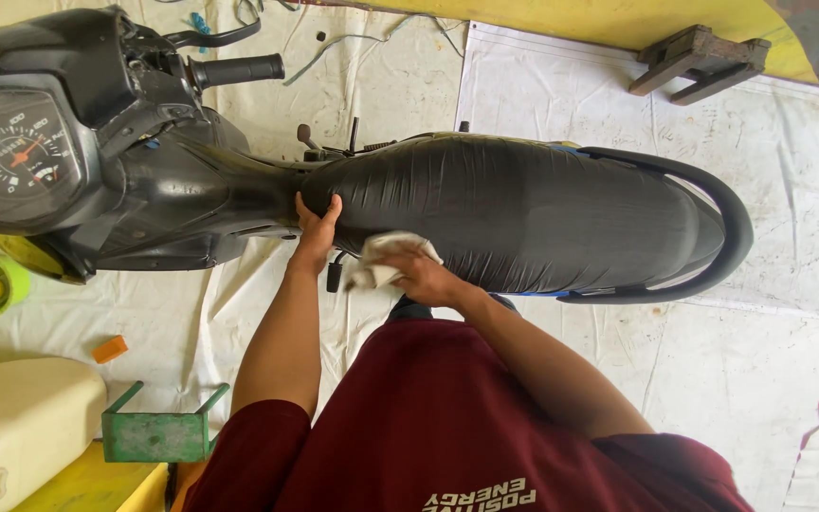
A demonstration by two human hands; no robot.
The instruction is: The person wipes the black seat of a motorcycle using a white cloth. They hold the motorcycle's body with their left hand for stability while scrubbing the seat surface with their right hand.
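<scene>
cloth (383,256): white, crumpled, pressed on seat's near edge | seat (523,213): black, glossy, on motorbike, lengthwise

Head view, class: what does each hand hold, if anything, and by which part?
The right hand grips a bunched white cloth around its middle, against the seat. The left hand holds nothing; it rests flat on the seat's front.

A creased white tarpaulin sheet (760,360) covers the floor under even daylight. A small dark wooden stool (701,59) lies tipped by a yellow painted surface (618,19).
</scene>
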